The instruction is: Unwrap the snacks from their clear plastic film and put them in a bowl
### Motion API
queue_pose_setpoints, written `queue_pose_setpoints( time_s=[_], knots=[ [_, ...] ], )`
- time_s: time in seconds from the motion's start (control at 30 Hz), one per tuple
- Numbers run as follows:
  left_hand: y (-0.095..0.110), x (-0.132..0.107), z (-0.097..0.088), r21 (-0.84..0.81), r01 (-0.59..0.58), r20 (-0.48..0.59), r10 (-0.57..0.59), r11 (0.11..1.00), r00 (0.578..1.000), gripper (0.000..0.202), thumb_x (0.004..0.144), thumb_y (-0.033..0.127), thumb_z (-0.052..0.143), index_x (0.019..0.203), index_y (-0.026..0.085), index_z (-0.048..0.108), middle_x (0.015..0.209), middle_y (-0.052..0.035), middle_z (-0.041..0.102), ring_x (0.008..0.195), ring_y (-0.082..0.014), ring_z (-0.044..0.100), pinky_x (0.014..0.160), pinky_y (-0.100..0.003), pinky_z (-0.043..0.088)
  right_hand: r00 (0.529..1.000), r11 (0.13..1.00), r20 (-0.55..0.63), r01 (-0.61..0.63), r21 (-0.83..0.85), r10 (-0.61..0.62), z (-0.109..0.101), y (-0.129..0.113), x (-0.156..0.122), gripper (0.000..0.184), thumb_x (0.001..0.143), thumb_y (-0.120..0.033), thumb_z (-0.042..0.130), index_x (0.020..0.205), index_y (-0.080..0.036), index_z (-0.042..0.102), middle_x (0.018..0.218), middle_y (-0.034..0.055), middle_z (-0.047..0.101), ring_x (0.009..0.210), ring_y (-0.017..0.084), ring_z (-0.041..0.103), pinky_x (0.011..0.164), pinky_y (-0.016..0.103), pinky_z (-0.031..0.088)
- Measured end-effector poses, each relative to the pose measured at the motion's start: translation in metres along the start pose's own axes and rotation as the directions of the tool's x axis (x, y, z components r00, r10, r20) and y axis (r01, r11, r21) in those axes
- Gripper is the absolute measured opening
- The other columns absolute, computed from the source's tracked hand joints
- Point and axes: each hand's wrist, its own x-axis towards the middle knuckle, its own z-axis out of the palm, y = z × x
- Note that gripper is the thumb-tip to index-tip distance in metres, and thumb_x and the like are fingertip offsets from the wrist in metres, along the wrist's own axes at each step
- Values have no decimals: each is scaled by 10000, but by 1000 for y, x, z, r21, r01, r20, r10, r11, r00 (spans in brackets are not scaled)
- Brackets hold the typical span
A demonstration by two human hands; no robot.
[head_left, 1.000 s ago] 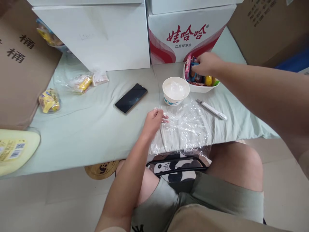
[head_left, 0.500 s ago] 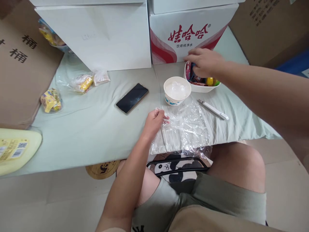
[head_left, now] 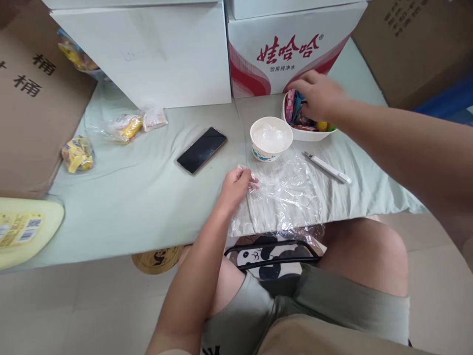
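Observation:
My left hand [head_left: 236,186] is closed in a pinch on the edge of a crumpled clear plastic bag [head_left: 283,195], which spreads over the cloth and hangs past the front edge. Behind the bag stands a white paper bowl [head_left: 271,135] with clear plastic inside. At the back right, my right hand [head_left: 322,96] reaches over a white container [head_left: 312,134] of small wrapped snacks. Its fingers are apart and bent, with a fingertip at a pink packet [head_left: 289,102]; the hand hides part of the contents. A white utility knife [head_left: 327,167] lies to the bowl's right.
A phone [head_left: 202,150] lies left of the bowl. Farther left are wrapped snacks [head_left: 127,127] and a yellow packet [head_left: 78,154]. White boxes [head_left: 148,59] line the back, brown cartons [head_left: 33,118] flank the cloth-covered surface, and a pale yellow container [head_left: 29,231] sits at the left edge.
My right hand has shifted slightly to the right over the container, and more of the pink and blue packets shows. My left hand stays on the plastic bag.

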Motion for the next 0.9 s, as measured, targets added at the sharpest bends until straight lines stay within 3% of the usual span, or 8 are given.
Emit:
queue_pose_setpoints(
  time_s=[0.17,0.33,0.43,0.53,0.63,0.73,0.83,0.9],
  knots=[
    [1,0,2,30,15,-6,-15,999,1000,231,965,297,532,767,182,560,763,-12,704,593,-106,668,589,-206,461,951,951,6,-310,6,310,-7,-22,-3,425,962,-321,609,1248,-11,664,1284,206,696,1256,276,609,968,454,447],
    [1,1,3,32,25,-15,-25,999,1000,247,969,300,526,756,178,552,752,-10,697,585,-100,659,579,-200,451,870,881,136,-469,-63,473,-10,-32,4,264,885,-276,708,860,-13,706,1099,258,735,1106,292,678,907,446,492],
    [0,1,1,29,15,-16,-15,999,1000,244,968,306,524,762,179,555,758,-12,699,582,-101,657,573,-202,449,878,898,192,-438,-44,438,-7,-29,5,272,929,-228,623,705,-72,634,895,158,756,987,217,706,896,400,501],
    [-1,2,0,42,7,-4,-7,999,1000,235,962,312,527,772,180,565,771,-15,703,588,-106,664,573,-207,453,928,934,105,-355,-36,357,2,-23,2,319,959,-213,558,657,-111,570,854,101,742,1002,165,687,932,361,486],
    [-3,2,0,59,9,15,-10,998,1000,229,954,320,532,776,181,573,779,-21,708,583,-111,661,569,-213,458,940,941,71,-327,-90,334,13,-16,1,343,919,-203,638,597,-132,544,900,126,745,1071,199,664,962,387,475],
    [-3,2,0,60,5,14,-6,998,1000,223,940,323,545,770,182,574,774,-26,708,576,-115,653,563,-218,459,931,935,92,-348,-71,353,15,-11,2,417,943,-317,636,592,-101,573,934,173,737,1097,241,659,954,411,471],
    [-4,1,-1,57,-5,9,5,998,1000,220,926,331,559,765,183,574,774,-30,711,581,-119,657,564,-220,455,917,917,33,-398,-3,398,9,-7,3,459,977,-429,590,755,-32,652,1041,253,723,1101,275,658,937,437,481],
    [-4,2,-1,55,-6,10,6,998,1000,219,924,335,560,766,184,572,770,-26,709,576,-116,655,564,-218,450,920,920,-33,-390,30,391,5,-3,5,394,989,-385,583,912,-12,687,1095,252,723,1105,268,655,946,445,481]
  ],
)
